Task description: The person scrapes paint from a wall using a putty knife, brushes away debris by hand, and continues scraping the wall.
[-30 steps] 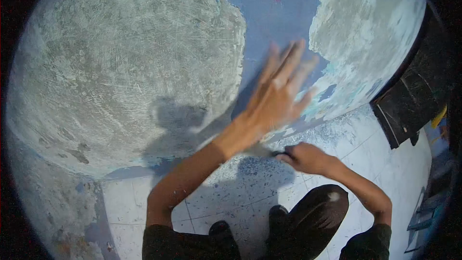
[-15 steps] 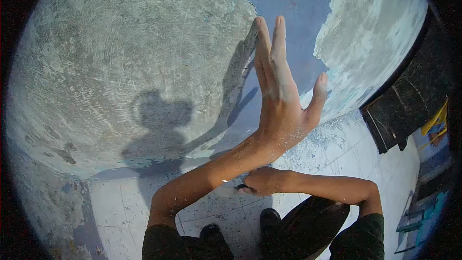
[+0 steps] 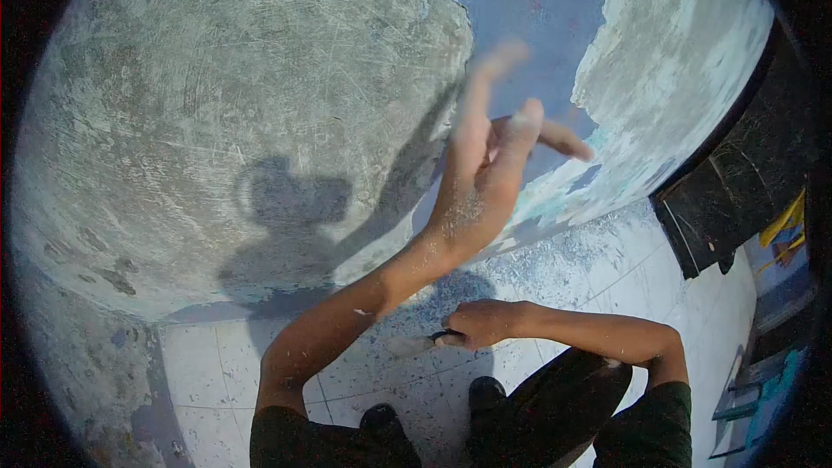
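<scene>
My left hand (image 3: 475, 182) is raised in front of the wall with its fingers apart, some partly curled, and blurred by motion. It holds nothing, and pale dust coats the wrist and thumb. Behind it runs a strip of blue paint (image 3: 537, 35) with ragged edges, between bare grey patches of wall (image 3: 260, 69). Lower down, over the floor, my right hand (image 3: 485, 324) is closed around the dark handle of a scraper (image 3: 409, 346). Its pale flat blade points left, below my left forearm.
Paint flakes and dust lie over the white floor tiles (image 3: 208, 364), thickest along the wall's foot. My two dark shoes (image 3: 379, 418) are at the bottom. At right stand a dark panel (image 3: 737, 191), a yellow item (image 3: 787, 224) and a teal stool-like frame (image 3: 763, 403).
My left hand has turned over and come slightly down and left, its straight fingers now bent and spread. The scraper's blade, mostly hidden before, now shows beyond my right hand.
</scene>
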A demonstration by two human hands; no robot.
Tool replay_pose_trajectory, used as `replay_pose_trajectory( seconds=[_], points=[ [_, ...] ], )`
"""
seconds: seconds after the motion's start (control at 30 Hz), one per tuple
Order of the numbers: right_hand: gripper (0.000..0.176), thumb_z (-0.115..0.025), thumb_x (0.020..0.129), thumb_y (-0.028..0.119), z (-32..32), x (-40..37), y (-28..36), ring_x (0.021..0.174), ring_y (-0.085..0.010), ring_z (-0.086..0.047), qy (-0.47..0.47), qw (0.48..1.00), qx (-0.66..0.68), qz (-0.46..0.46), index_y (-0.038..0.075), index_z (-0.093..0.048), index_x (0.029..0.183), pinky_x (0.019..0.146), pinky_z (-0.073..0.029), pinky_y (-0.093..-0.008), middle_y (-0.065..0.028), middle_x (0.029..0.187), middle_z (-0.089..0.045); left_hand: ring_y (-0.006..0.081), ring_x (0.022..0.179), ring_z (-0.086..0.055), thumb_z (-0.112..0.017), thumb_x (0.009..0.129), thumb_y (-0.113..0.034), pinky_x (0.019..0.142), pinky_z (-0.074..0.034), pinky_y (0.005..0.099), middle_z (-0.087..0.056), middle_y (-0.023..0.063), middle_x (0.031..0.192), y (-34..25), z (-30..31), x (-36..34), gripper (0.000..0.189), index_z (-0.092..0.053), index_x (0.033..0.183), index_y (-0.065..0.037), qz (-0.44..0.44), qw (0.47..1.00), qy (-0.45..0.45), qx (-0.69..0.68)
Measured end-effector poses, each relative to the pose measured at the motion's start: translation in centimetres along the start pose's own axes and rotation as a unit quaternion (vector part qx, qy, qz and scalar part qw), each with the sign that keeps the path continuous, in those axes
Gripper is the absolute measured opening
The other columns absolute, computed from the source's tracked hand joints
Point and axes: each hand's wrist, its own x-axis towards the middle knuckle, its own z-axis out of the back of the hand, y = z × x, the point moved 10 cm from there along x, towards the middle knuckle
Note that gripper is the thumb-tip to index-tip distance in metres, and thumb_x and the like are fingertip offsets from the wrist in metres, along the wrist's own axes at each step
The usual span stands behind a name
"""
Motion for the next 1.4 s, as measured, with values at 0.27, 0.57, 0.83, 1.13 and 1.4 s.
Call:
replay_pose_trajectory(
  seconds=[0.27, 0.57, 0.83, 1.13, 1.4],
  points=[
    [0.057, -0.045, 0.097, 0.048, 0.1, -0.6, 0.8, 0.078, -0.0431, -0.063, -0.001, 1.000, -0.006, 0.014, -0.007, -0.062, 0.091, 0.074, -0.048, -0.0523, -0.0264, 0.079, -0.064, 0.0583, 0.138, -0.004, -0.066, 0.083, -0.024, 0.102, -0.025, 0.0700, -0.008, 0.0338, 0.153, 1.1, -2.2, -2.6, 0.072, -0.035, 0.147, -0.016, -0.212, 0.830, 0.034, 0.516],
    [0.058, -0.043, 0.099, 0.046, -0.7, -0.7, 0.9, 0.074, -0.0420, -0.060, 0.009, 1.000, -0.014, 0.019, -0.007, -0.059, 0.081, 0.073, -0.046, -0.0507, -0.0255, 0.071, -0.060, 0.0557, 0.140, -0.003, -0.066, 0.083, -0.024, 0.107, -0.006, 0.0725, -0.007, 0.0312, 0.154, 4.0, -4.2, -6.4, 0.070, -0.036, 0.146, -0.019, -0.222, 0.817, 0.124, 0.517],
    [0.053, -0.048, 0.097, 0.043, -0.3, -1.3, 1.8, 0.074, -0.0424, -0.064, 0.007, 1.000, -0.001, 0.022, -0.008, -0.064, 0.087, 0.074, -0.048, -0.0523, -0.0257, 0.077, -0.065, 0.0444, 0.133, -0.038, -0.063, 0.088, -0.017, 0.104, -0.039, 0.0526, -0.029, 0.0250, 0.149, 8.0, -4.9, -9.9, 0.043, -0.053, 0.128, -0.007, -0.029, 0.948, 0.192, 0.253],
    [0.042, -0.044, 0.099, 0.033, -1.3, 4.2, 2.5, 0.070, -0.0408, -0.065, -0.201, 0.960, -0.062, 0.183, -0.005, -0.060, 0.092, 0.064, -0.053, -0.0514, -0.0229, 0.067, -0.062, 0.0196, 0.081, -0.069, -0.054, 0.094, -0.012, 0.073, -0.056, 0.0329, -0.068, 0.0113, 0.089, 9.1, 1.8, -11.7, 0.015, -0.063, 0.101, -0.002, 0.031, 0.929, 0.172, 0.327],
    [0.045, -0.045, 0.099, 0.039, -6.6, 14.8, 4.4, 0.105, -0.0294, -0.058, -0.371, 0.819, 0.399, 0.177, 0.003, -0.049, 0.125, 0.087, -0.045, -0.0459, -0.0166, 0.113, -0.058, 0.0131, 0.067, -0.063, -0.064, 0.084, -0.010, 0.056, -0.054, 0.0231, -0.064, 0.0056, 0.082, 5.6, -10.5, -18.3, 0.011, -0.063, 0.094, -0.008, -0.256, 0.877, 0.321, 0.249]
  ],
)
